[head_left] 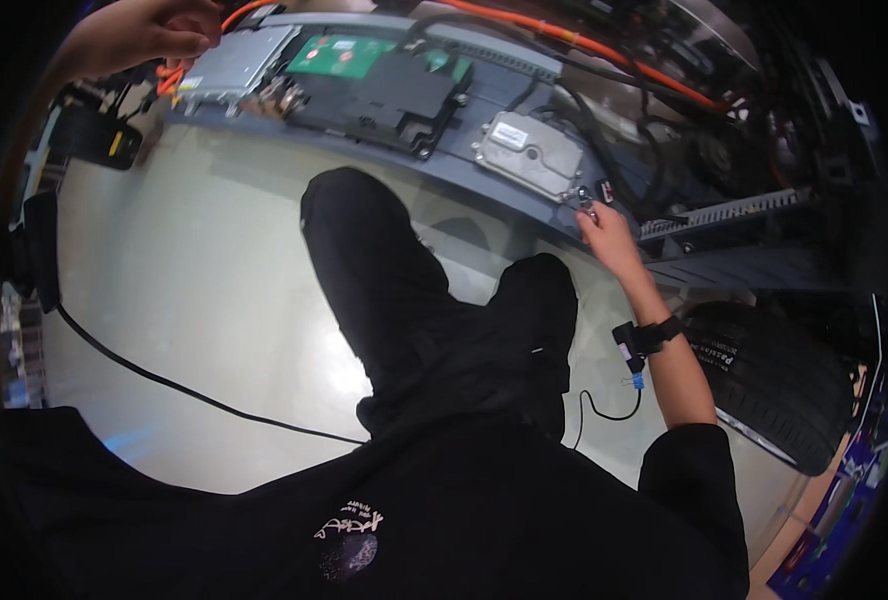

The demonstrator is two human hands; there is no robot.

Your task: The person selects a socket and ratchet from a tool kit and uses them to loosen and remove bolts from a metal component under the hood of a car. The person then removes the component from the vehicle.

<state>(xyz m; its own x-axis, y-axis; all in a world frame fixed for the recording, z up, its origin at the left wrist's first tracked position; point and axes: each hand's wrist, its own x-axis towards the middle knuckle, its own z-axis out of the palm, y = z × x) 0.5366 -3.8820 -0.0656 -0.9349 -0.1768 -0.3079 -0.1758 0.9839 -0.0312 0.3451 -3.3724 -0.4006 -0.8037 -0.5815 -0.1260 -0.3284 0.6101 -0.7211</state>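
My right hand (607, 237) is closed around a small shiny metal tool (585, 196), which looks like a ratchet. Most of its handle is hidden in my fist. Its head is at the lower right corner of a silver metal control box (531, 155) with bolted edges. Far to the left, my left hand (176, 30) is raised, its fingers curled near orange cables (171, 80). Whatever those fingers may hold is hidden. Below that hand is a flat silver metal unit (236, 68).
A grey frame (504, 195) carries a black housing (384, 105) and a green circuit board (332, 57). Thick orange cable (604, 45) runs along the far side. A tyre (774, 385) stands at the right. Black cords trail from a wrist strap (654, 337) and a black device (42, 250).
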